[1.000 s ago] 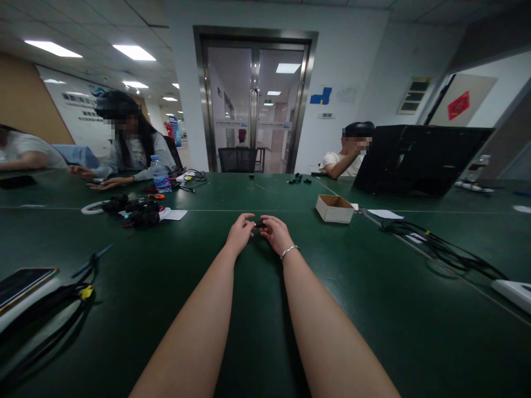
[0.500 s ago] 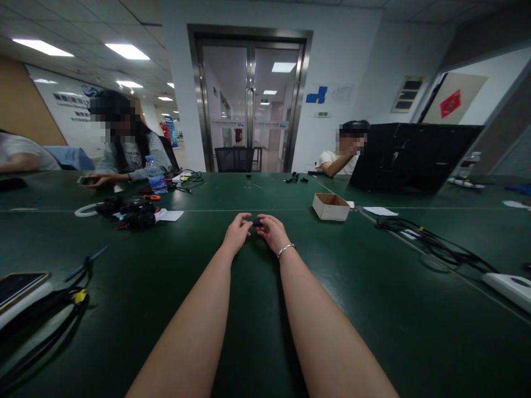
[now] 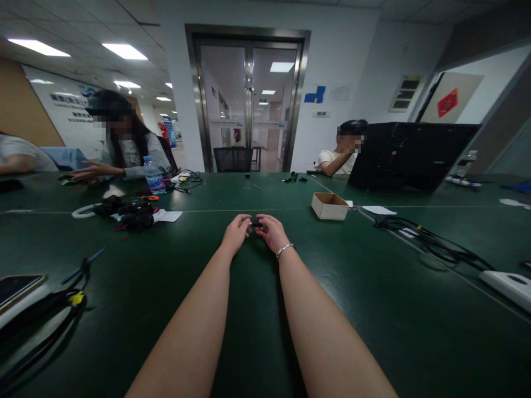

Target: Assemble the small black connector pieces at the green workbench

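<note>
Both my hands meet over the green table (image 3: 257,287), a little past the middle of the view. My right hand (image 3: 270,231), with a silver bracelet (image 3: 284,250) at its wrist, pinches a small black object (image 3: 256,224) between thumb and fingers. Its kind is too small to tell. My left hand (image 3: 237,234) is closed close to the object's left end. A tiny light-coloured spot shows at the left fingertips, and I cannot make out what they grip. The fingers partly hide the black object.
An open cardboard box (image 3: 329,207) sits ahead to the right, near black cables (image 3: 431,240). Several small black pieces (image 3: 294,177) lie farther back. Left are black items (image 3: 136,214), a water bottle (image 3: 154,176) and a phone (image 3: 20,290). People sit across the table; a large black panel (image 3: 410,157) stands right.
A small gap with a light spot now shows between my left fingertips and the black object. My hands have barely moved. The person at left has shifted their hands.
</note>
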{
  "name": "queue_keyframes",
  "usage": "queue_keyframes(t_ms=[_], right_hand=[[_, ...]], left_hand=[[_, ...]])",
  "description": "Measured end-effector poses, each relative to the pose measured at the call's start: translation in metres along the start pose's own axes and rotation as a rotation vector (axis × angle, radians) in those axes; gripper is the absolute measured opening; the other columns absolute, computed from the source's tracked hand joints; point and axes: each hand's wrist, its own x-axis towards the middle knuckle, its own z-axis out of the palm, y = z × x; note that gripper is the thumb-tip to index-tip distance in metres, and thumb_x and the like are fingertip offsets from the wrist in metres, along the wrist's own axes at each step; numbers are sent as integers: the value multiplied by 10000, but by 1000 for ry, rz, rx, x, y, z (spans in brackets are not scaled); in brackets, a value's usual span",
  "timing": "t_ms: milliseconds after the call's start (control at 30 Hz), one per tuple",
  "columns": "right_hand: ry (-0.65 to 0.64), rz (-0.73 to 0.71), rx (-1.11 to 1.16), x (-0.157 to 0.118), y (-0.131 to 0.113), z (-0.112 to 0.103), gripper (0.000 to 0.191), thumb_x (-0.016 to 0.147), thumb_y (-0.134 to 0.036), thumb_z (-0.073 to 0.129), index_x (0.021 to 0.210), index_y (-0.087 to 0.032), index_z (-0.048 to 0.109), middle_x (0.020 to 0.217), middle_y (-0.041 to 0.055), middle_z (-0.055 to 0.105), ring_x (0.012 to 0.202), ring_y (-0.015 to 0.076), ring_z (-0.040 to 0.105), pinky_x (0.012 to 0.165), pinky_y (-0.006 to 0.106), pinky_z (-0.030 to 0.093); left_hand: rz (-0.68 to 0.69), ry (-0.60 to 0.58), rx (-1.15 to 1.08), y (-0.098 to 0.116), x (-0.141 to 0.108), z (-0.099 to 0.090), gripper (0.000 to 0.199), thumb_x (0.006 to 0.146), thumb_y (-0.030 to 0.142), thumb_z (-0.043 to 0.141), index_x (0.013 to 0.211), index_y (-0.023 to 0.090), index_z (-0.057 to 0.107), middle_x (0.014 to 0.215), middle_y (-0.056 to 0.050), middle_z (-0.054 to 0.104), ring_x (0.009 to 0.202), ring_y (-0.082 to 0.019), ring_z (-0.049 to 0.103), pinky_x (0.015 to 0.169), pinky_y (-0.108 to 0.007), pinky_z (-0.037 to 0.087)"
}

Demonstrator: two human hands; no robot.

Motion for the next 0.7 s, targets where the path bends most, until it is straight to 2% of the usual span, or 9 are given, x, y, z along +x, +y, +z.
queue_keyframes(t_ms=[100,300,500,700], right_hand=[[5,3,4,0,0,0,153,693,-60,559,781,-148,648,576,2,592,475,98,547,426,168,476],[6,-3,3,-2,-1,1,142,694,-62,566,777,-142,649,597,13,601,485,104,558,434,174,475],[18,8,0,-3,-2,1,157,697,-66,544,787,-141,648,578,6,594,476,105,555,438,177,473],[15,18,5,-2,-3,1,163,687,-80,541,801,-141,640,576,-2,591,480,101,550,437,169,464]], left_hand=[[16,5,-2,-1,1,-1,306,784,256,550,1078,181,596,742,2,585,532,-85,514,525,-207,401],[37,-27,-3,1,0,0,259,841,331,478,971,164,628,615,4,546,528,-103,503,505,-207,390],[19,-43,-53,6,-3,1,234,756,236,553,969,148,595,636,-2,569,555,-107,516,522,-205,403],[27,-46,-43,-1,1,1,249,795,372,528,890,147,580,566,4,564,499,-109,501,515,-218,391]])
